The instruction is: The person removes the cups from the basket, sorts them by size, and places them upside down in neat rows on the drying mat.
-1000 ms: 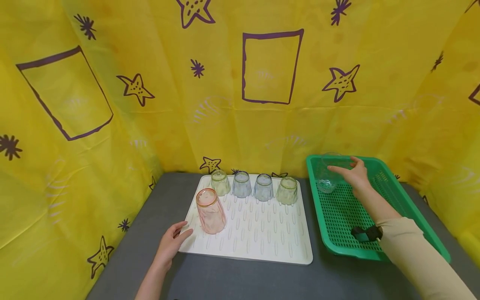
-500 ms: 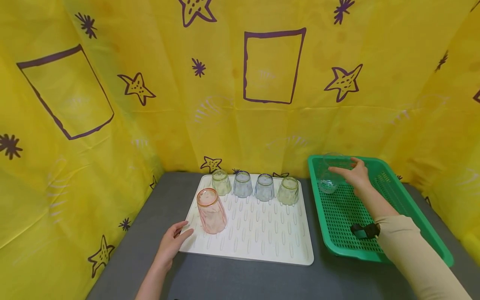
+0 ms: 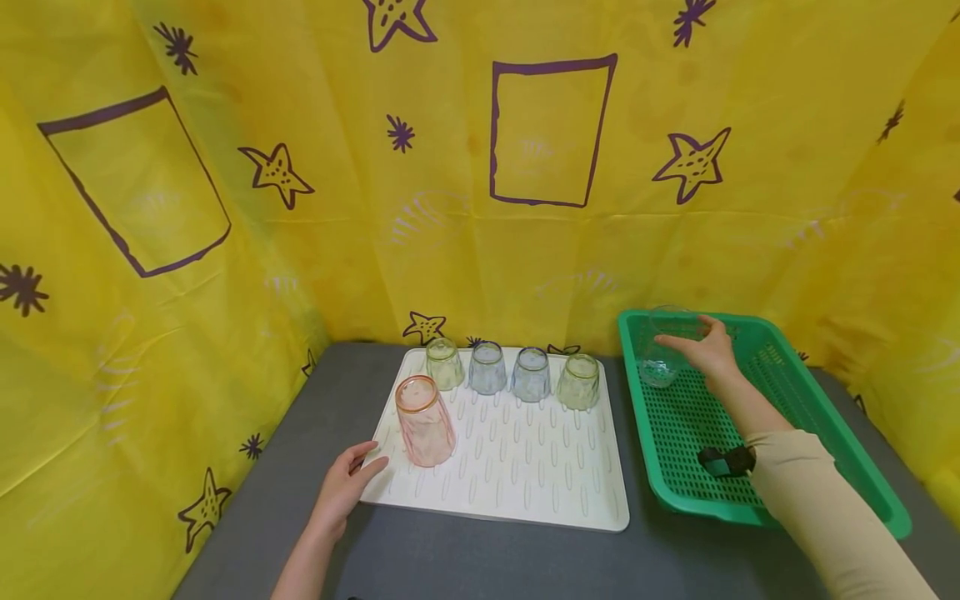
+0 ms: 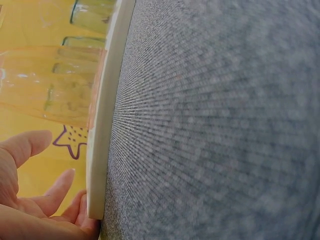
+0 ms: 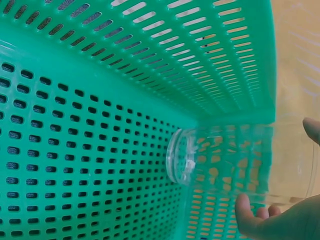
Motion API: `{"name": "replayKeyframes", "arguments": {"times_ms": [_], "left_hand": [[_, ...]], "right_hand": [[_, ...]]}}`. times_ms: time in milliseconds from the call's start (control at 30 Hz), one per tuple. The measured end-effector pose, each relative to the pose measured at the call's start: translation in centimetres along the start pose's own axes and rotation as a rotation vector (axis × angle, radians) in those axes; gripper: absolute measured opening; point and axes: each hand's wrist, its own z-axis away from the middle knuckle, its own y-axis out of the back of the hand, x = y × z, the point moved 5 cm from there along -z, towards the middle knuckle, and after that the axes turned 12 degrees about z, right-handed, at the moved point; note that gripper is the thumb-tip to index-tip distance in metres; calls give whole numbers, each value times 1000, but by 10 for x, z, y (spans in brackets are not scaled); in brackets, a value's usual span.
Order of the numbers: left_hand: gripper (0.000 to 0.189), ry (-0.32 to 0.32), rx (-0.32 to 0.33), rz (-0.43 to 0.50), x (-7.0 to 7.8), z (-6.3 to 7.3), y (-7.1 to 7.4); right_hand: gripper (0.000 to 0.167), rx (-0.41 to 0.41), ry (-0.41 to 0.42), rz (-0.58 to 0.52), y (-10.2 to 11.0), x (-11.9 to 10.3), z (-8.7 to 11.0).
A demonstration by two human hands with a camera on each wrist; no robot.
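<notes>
A clear tumbler (image 3: 660,371) stands in the green basket (image 3: 690,492), its rim upward. My right hand (image 3: 708,354) is at its upper part, thumb on the near side and fingers on the far right. In the right wrist view the thumb (image 5: 312,131) and fingers lie on opposite sides of the clear tumbler (image 5: 225,160); firm contact cannot be made out. My left hand (image 3: 345,483) is at the front left corner of the white draining tray (image 3: 525,500), its fingers touching the edge. Close to it, an upside-down pink tumbler (image 3: 426,425) stands on the tray.
Along the tray's back edge stand several upside-down glasses: a green glass (image 3: 444,367), a blue glass (image 3: 487,371), another blue glass (image 3: 531,377) and another green glass (image 3: 578,383). A yellow curtain (image 3: 360,250) hangs behind the grey table (image 3: 420,558).
The whole scene shifts slightly rightward as the head view turns. Both hands stay by the same things, and no glass is visibly moved.
</notes>
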Motion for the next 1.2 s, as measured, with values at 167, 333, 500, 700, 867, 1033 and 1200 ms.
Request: {"name": "replayKeyframes", "arguments": {"times_ms": [167,333,500,700,867,1033,1200], "left_hand": [[54,6,9,2,-1,0,0],[55,7,5,1,0,-1,-1],[55,5,4,-3,-1,-1,-1],[55,5,10,-2,-1,0,0],[55,6,8,-3,-1,-1,0],[55,-2,0,5,-1,0,0],[55,-16,-11,27,0,0,0]], "right_hand": [[104,16,11,6,0,1,-1],[105,36,18,21,1,1,0],[106,47,14,25,2,2,2],[106,41,4,19,3,2,5],[107,39,1,15,7,1,10],[107,46,6,9,12,-2,15],[109,58,16,-13,17,-5,20]]}}
